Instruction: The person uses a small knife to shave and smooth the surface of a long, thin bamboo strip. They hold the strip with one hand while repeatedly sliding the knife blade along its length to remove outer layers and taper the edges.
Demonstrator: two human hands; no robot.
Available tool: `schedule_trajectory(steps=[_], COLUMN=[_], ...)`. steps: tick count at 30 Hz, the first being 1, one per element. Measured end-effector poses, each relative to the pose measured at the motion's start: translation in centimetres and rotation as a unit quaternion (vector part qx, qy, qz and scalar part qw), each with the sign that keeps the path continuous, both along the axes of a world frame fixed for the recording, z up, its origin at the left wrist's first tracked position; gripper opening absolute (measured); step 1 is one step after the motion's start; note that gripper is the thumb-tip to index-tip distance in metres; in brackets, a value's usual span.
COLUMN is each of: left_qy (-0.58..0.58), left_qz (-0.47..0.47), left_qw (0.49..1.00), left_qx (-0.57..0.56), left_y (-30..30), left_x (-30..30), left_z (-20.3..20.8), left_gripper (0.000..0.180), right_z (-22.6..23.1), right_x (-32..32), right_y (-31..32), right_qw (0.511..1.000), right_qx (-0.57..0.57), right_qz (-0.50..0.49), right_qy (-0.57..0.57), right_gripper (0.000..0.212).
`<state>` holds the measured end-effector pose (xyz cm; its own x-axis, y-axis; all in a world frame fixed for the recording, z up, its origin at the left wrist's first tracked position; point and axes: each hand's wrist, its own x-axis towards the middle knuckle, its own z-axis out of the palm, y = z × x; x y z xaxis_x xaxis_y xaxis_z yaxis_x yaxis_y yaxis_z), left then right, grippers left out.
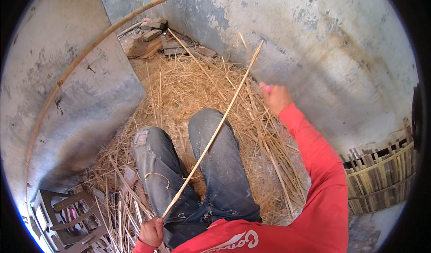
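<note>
Red shirt [314, 217] sits foremost. Left hand [152, 232] grips a pale strip [215, 134] crossing the jeans [224, 176]; right hand [277, 99] curls around a pink object [268, 88], mostly hidden.

The strip [215, 133] looks like pale bamboo or wood, matt and slightly uneven. The jeans [220, 167] are faded, dusty denim, frayed at the torn knee; the shirt [321, 208] is smooth, matt red cloth. Dry, rough shavings [179, 85] litter the floor, with coarse, dusty bricks [152, 34] at its far corner. The wall [310, 28] is matt plaster, stained and flaking. The pole [60, 81] is smooth, jointed bamboo; the basket [381, 179], by the floor's right edge, rough slats.
</note>
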<state>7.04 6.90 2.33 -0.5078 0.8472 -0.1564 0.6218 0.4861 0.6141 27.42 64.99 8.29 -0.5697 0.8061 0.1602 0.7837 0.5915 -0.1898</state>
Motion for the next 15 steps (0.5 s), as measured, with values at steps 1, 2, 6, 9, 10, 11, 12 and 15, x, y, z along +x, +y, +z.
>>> schedule_trajectory(steps=[1, 2, 6, 9, 10, 11, 12, 15], left_qy=[-0.001, 0.002, -0.005, -0.106, -0.130, -0.140, -0.153, -0.176], left_qz=[0.005, 0.014, -0.004, 0.044, 0.058, 0.065, 0.068, 0.075], left_qw=[1.000, 1.000, 1.000, 0.993, 0.990, 0.988, 0.985, 0.979], left_qx=[-0.002, -0.006, -0.027, 0.000, 0.004, 0.020, 0.036, 0.069], left_y=[-0.2, -0.8, -5.1, -2.4, -0.9, 0.0, 1.3, 6.7], left_x=[-0.1, -0.4, -1.2, 0.1, 0.2, 0.4, 0.5, 1.1], left_z=[-0.4, -0.7, -3.0, -0.9, -0.2, 0.6, 1.0, 2.3], left_gripper=[0.037, 0.037, 0.041, 0.035, 0.034, 0.033, 0.031, 0.027], right_z=[-0.7, -1.8, -5.2, -6.0, -5.6, -5.7, -5.1, -1.0], right_x=[1.7, 3.4, 9.4, 11.8, 11.4, 9.1, 7.2, 1.9], right_y=[4.0, 7.3, 14.0, 14.1, 13.0, 10.4, 7.4, -3.1], right_qw=[0.999, 0.996, 0.984, 0.946, 0.939, 0.928, 0.911, 0.873], right_qx=[-0.019, -0.041, 0.063, 0.062, 0.033, -0.008, -0.046, -0.153], right_qz=[-0.039, -0.075, -0.152, -0.233, -0.209, -0.179, -0.153, -0.065], right_qy=[-0.003, -0.003, 0.065, 0.217, 0.271, 0.328, 0.380, 0.458], right_gripper=[0.070, 0.071, 0.076, 0.074, 0.067, 0.062, 0.057, 0.041])
